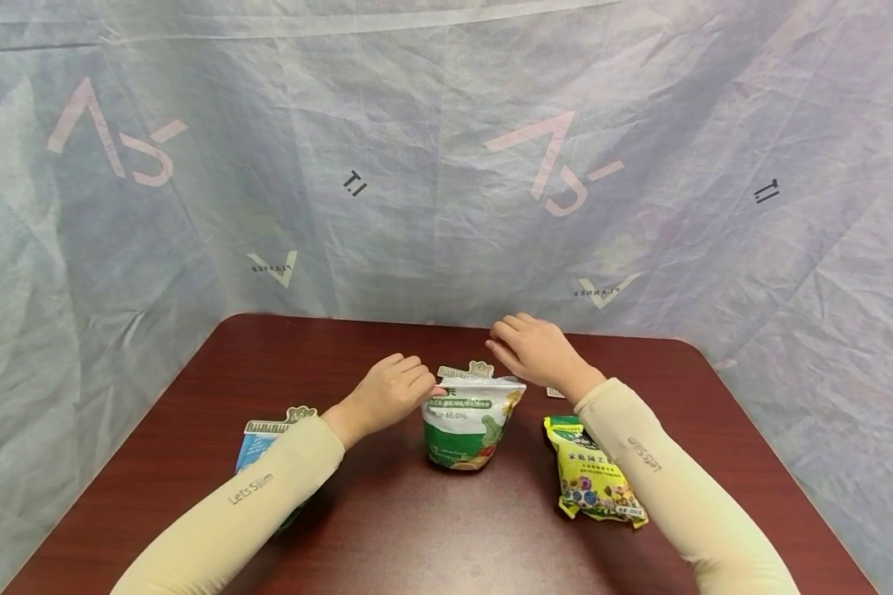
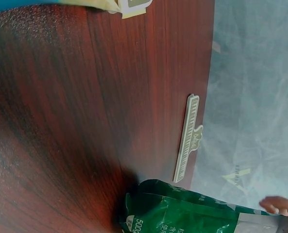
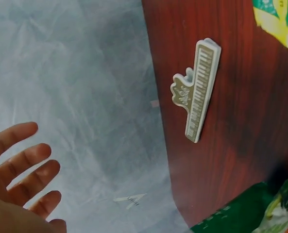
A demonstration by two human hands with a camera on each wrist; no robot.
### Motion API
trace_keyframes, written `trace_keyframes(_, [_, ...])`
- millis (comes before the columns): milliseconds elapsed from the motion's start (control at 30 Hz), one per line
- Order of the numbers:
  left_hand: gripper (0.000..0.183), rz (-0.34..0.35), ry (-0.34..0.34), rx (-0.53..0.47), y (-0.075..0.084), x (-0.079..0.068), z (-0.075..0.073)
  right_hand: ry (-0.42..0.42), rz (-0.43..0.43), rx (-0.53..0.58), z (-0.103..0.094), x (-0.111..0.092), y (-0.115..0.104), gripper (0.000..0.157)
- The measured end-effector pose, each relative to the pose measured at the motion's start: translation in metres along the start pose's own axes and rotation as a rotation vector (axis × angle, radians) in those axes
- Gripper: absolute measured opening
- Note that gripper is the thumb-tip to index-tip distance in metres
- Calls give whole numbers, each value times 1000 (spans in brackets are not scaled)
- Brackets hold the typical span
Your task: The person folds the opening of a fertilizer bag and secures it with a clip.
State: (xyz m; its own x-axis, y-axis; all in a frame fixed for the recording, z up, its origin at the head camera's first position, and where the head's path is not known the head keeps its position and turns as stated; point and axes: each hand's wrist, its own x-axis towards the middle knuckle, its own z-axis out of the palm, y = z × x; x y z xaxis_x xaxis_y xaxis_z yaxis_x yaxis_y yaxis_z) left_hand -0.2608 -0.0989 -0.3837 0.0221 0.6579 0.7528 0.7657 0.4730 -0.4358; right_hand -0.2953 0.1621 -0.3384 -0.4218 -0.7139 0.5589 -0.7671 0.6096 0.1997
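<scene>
A green and white resealable bag [image 1: 463, 426] stands upright on the table, its printed front facing me. My left hand [image 1: 398, 388] pinches the bag's upper left corner, thumb along the top edge. To the bag's upper right, my right hand [image 1: 536, 351] is raised and holds nothing; its fingers [image 3: 29, 187] are spread and slightly bent in the right wrist view. Behind the bag lies a white and tan sealing clip [image 2: 186, 141]. A similar clip [image 3: 202, 92] lies farther right, mostly hidden by my right arm in the head view.
A yellow and green garden product bag [image 1: 595, 475] lies at right, partly under my right forearm. At left, a blue bag [image 1: 255, 446] with another clip [image 1: 279, 421] at its top is partly covered by my left sleeve. A grey cloth [image 1: 432, 165] hangs behind the dark red table [image 1: 387, 529].
</scene>
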Motion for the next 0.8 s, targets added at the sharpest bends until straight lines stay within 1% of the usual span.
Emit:
trace_keyframes(67, [29,0,-6,7,0,0,-1,-50,34,9,4,0,0,15])
trace_keyframes(233, [28,-1,-3,5,0,0,-2,-173,122,19,13,0,1,24])
trace_keyframes(400, [29,3,14,-5,0,0,-1,-267,163,26,22,-1,2,27])
trace_keyframes(500, [29,4,19,-5,-1,-1,-1,-282,154,17,27,-2,3,27])
trace_keyframes(633, [29,8,20,1,-1,0,-2,-277,130,5,35,-2,3,26])
trace_keyframes(800, [29,8,13,-1,-1,0,-2,-306,137,0,45,-3,4,27])
